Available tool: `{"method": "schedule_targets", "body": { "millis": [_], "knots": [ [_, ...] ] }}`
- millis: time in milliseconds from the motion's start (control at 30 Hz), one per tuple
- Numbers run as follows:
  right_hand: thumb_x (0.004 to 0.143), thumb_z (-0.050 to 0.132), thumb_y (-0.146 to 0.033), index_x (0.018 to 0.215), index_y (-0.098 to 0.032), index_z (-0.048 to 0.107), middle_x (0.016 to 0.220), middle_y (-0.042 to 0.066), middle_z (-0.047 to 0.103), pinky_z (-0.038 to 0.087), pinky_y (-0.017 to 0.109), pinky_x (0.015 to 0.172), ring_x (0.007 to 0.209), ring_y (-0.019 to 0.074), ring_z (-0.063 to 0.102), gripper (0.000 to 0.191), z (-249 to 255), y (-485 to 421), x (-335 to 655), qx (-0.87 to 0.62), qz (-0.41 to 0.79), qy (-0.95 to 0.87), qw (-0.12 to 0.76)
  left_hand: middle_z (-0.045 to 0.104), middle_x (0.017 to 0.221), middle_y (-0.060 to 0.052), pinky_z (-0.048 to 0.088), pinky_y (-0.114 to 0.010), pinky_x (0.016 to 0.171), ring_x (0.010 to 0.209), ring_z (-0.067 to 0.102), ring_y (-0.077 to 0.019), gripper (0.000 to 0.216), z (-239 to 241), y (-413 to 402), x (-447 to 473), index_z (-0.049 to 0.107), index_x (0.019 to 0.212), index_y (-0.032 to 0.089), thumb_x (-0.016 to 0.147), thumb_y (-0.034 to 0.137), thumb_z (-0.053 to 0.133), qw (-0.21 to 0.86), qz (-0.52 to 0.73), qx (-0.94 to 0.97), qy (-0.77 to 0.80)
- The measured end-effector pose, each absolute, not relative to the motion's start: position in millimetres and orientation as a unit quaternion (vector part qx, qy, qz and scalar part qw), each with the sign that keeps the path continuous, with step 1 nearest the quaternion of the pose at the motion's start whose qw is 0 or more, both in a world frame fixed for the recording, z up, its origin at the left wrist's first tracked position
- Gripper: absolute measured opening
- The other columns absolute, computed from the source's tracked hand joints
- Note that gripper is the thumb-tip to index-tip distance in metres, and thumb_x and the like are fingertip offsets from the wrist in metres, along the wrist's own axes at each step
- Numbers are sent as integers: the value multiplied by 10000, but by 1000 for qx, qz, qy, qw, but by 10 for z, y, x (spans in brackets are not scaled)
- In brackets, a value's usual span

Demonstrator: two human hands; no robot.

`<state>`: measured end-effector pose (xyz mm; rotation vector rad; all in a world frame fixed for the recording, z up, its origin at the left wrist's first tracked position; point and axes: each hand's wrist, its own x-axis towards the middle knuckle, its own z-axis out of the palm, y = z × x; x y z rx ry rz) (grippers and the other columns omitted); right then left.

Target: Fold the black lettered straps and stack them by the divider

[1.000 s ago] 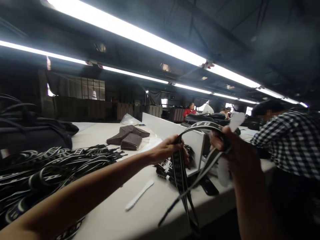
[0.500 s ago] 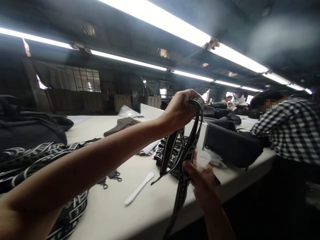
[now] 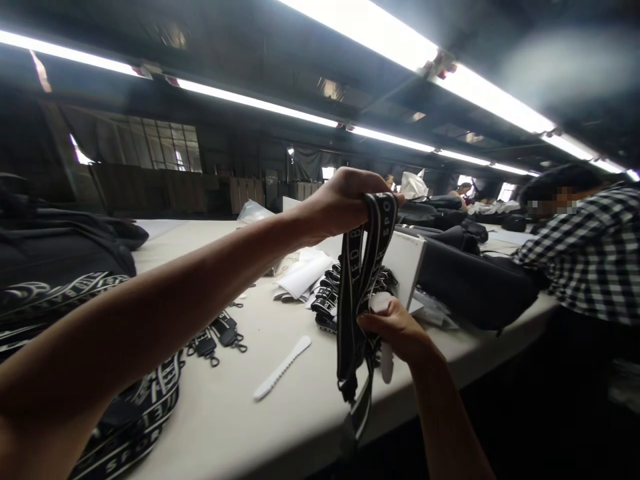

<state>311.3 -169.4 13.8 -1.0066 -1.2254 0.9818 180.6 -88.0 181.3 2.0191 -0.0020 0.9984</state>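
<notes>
Near the middle of the view, a folded black webbing strap (image 3: 349, 300) with white lettering and pale edge lines hangs down. My left hand (image 3: 345, 203) is closed on its upper fold, arm stretched across the table. Lower down, my right hand (image 3: 403, 327) pinches the strap's bundled layers between thumb and fingers. A white plastic strip (image 3: 387, 363) is in my right hand too, one end dangling below the fingers; its exact wrap round the strap is partly hidden. Another white strip (image 3: 283, 368) with a toothed edge lies on the table to the left.
Behind the held strap is a pile of bundled straps (image 3: 326, 297) beside white papers (image 3: 301, 275) and a white upright panel (image 3: 407, 257). Loose straps with metal hooks (image 3: 227, 330) lie left. Black bags (image 3: 470, 287) stand right, near a person in a checked shirt (image 3: 595, 250).
The folds at my left hand have turned so their lettering faces me. My right hand has moved up slightly, and the white strip's loop has given way to a hanging end.
</notes>
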Motion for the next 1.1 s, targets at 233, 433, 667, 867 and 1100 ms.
{"method": "schedule_targets", "body": {
  "millis": [233, 433, 667, 867, 1100],
  "knots": [
    [669, 822, -354, 589, -136, 602, 541, -52, 447, 259, 216, 501, 511, 55, 318, 320, 68, -1541, 2938, -416, 410, -552, 595, 572, 637, -10, 442, -226, 549, 615, 564, -108, 147, 1693, -804, 1823, 634, 718, 125, 805, 230, 688, 444, 436, 782, -22],
    [819, 655, -510, 967, -110, 736, 732, 52, 675, 201, 233, 433, 464, 58, 285, 434, -48, -1480, 2711, -416, 409, -572, 577, 537, 618, -2, 467, -242, 606, 670, 547, -127, 148, 1669, -678, 1843, 599, 691, 139, 808, 205, 661, 396, 537, 744, 27],
    [804, 670, -513, 961, -99, 729, 725, 103, 726, 224, 205, 400, 413, 47, 329, 447, -204, -1378, 2627, -370, 459, -567, 575, 548, 611, 12, 454, -239, 619, 636, 518, -112, 107, 1621, -585, 1765, 594, 683, 140, 784, 159, 626, 340, 559, 755, 35],
    [586, 855, -315, 656, -130, 715, 624, 39, 686, 496, 263, 562, 565, 151, 614, 243, -230, -1469, 2622, -416, 446, -505, 611, 534, 575, 12, 435, -222, 565, 526, 469, -82, 134, 1748, -443, 1615, 576, 657, 142, 783, 110, 609, 388, 592, 703, 72],
    [679, 794, -325, 707, -142, 703, 626, 54, 676, 521, 281, 538, 563, 170, 619, 206, 47, -1835, 2708, -392, 404, -539, 627, 610, 579, -31, 445, -255, 510, 515, 554, -145, 125, 1389, 227, 1289, 669, 759, 122, 660, 56, 629, 450, 514, 675, 279]
  ]
}}
